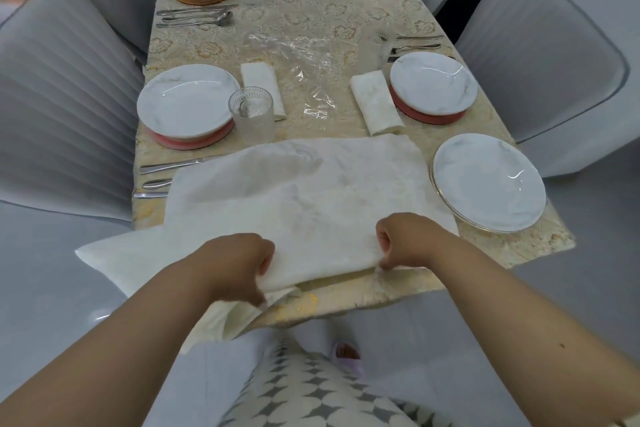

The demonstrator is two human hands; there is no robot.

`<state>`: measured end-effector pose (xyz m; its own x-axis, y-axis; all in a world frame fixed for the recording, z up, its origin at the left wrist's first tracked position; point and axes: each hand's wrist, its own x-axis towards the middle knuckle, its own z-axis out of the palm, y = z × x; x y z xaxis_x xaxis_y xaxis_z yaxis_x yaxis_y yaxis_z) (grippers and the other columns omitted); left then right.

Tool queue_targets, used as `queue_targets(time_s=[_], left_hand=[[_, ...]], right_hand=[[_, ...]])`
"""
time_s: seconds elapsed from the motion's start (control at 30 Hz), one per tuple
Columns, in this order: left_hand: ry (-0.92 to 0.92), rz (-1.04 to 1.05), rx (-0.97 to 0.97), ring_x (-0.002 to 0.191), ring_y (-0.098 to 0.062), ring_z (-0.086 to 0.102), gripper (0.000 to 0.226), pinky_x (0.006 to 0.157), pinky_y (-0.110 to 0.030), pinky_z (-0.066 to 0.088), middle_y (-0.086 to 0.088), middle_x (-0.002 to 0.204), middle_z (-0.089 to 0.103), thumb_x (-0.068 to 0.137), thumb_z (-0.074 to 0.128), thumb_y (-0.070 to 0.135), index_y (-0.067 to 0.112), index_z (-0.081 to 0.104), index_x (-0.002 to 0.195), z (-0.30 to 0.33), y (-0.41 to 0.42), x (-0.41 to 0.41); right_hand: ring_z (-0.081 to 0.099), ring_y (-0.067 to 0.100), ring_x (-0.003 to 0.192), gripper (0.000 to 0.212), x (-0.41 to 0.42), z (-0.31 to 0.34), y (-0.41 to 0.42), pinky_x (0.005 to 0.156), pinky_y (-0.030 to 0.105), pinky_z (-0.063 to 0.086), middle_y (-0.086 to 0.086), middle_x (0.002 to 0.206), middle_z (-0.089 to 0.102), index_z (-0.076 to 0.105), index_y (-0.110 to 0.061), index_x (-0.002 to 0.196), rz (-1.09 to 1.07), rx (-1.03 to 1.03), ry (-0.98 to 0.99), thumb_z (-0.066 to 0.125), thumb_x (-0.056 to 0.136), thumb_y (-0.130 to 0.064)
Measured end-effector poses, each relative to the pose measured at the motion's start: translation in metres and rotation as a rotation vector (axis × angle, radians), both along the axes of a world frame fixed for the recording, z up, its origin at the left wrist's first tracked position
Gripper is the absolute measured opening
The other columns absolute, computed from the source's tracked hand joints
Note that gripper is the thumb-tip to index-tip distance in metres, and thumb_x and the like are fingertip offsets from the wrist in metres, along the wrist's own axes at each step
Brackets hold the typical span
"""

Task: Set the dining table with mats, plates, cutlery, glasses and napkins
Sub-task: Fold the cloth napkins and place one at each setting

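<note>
The dining table [311, 21], covered in a gold-patterned cloth, carries four places already laid with plates on coloured mats, so the near end is the part left to finish. Across that near end lies a large white napkin [298, 191], opened out flat and overhanging the table's edge at the left corner, likely spread so it can be folded like the two folded napkins [375, 102] lying beside the nearer plates. A gold-rimmed plate [488, 182] sits matless just right of the cloth, apparently parked out of the way. The left hand [239, 265] pinches the napkin's near edge with curled fingers, lifting it off the table; the right hand [403, 241] grips the same edge further right. A ribbed glass [252, 111] stands beyond.
</note>
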<state>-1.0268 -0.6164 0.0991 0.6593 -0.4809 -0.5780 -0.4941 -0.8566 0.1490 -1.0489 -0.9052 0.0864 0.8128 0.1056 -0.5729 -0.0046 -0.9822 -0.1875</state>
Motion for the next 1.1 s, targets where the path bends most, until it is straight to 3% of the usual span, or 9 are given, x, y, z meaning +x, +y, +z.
queue_targets(time_s=[0.13,0.27,0.4,0.5,0.67,0.77,0.87,1.0,1.1], left_hand=[[-0.018,-0.008,0.109,0.078,-0.012,0.043,0.03,0.056,-0.02,0.031,0.011,0.077,0.043,0.075,0.066,0.019,0.028,0.039,0.069,0.008,0.009,-0.002],[0.047,-0.019,0.182,0.072,-0.01,0.046,0.024,0.049,-0.013,0.029,0.009,0.08,0.054,0.075,0.063,0.006,0.025,0.049,0.071,0.018,0.012,-0.001],[0.169,-0.055,0.29,0.077,-0.014,0.052,0.02,0.05,-0.016,0.033,0.002,0.093,0.063,0.074,0.072,0.012,0.022,0.057,0.083,0.02,0.008,-0.01],[0.234,0.077,0.218,0.082,-0.013,0.054,0.025,0.058,-0.021,0.037,0.005,0.096,0.062,0.074,0.076,0.037,0.023,0.059,0.087,0.016,0.006,-0.011],[-0.156,0.252,-0.034,0.086,-0.016,0.052,0.017,0.073,-0.029,0.046,0.003,0.102,0.053,0.088,0.063,0.037,0.024,0.055,0.097,0.002,0.014,0.01],[-0.285,0.377,-0.058,0.094,-0.026,0.059,0.036,0.078,-0.038,0.052,-0.005,0.13,0.043,0.093,0.057,0.025,0.017,0.047,0.127,-0.014,0.02,0.019],[-0.282,0.405,-0.024,0.099,-0.032,0.06,0.048,0.078,-0.041,0.053,-0.01,0.139,0.035,0.095,0.051,0.021,0.012,0.036,0.139,-0.028,0.024,0.028],[-0.305,0.418,-0.033,0.086,-0.031,0.06,0.029,0.072,-0.039,0.053,-0.01,0.114,0.045,0.096,0.047,0.022,0.012,0.049,0.124,-0.035,0.025,0.036],[-0.355,0.387,-0.08,0.076,-0.027,0.054,0.015,0.067,-0.033,0.049,-0.005,0.098,0.043,0.095,0.047,0.019,0.012,0.058,0.102,-0.036,0.021,0.041]], right_hand=[[0.049,0.017,0.083,0.028,-0.022,-0.008,-0.018,0.064,0.028,0.039,-0.002,0.093,0.051,0.045,-0.02,0.087,0.118,-0.205,-0.024,0.069,0.073,-0.021],[0.049,0.019,0.076,0.023,-0.026,-0.015,-0.036,0.053,0.023,0.033,-0.004,0.072,0.044,0.046,-0.019,0.071,0.182,-0.269,0.023,0.047,0.078,0.003],[0.05,0.021,0.077,0.02,-0.026,-0.017,-0.04,0.058,0.025,0.041,-0.001,0.072,0.049,0.057,-0.016,0.08,0.327,-0.37,0.119,0.048,0.08,0.001],[0.049,0.02,0.069,0.018,-0.022,-0.01,-0.038,0.054,0.024,0.036,-0.003,0.067,0.046,0.049,-0.015,0.065,0.29,-0.382,0.224,0.048,0.081,-0.008],[0.053,0.02,0.074,0.003,0.014,0.0,-0.029,0.064,0.026,0.039,0.003,0.09,0.056,0.053,-0.013,0.082,0.008,-0.149,-0.034,0.051,0.082,-0.012],[0.057,0.025,0.096,0.031,0.038,-0.015,-0.019,0.073,0.029,0.041,0.004,0.118,0.05,0.051,-0.015,0.115,-0.181,0.116,-0.281,0.055,0.085,-0.01],[0.057,0.028,0.101,0.045,0.055,-0.027,-0.007,0.082,0.034,0.046,0.005,0.126,0.041,0.043,-0.02,0.129,-0.148,0.129,-0.217,0.061,0.088,-0.022],[0.052,0.028,0.085,0.025,0.058,-0.033,-0.004,0.076,0.035,0.048,0.012,0.12,0.037,0.048,-0.014,0.115,-0.129,-0.016,-0.161,0.053,0.094,-0.025],[0.053,0.03,0.096,0.023,0.058,-0.028,-0.008,0.073,0.035,0.045,0.013,0.124,0.035,0.052,-0.009,0.116,-0.098,-0.193,-0.137,0.046,0.095,-0.017]])
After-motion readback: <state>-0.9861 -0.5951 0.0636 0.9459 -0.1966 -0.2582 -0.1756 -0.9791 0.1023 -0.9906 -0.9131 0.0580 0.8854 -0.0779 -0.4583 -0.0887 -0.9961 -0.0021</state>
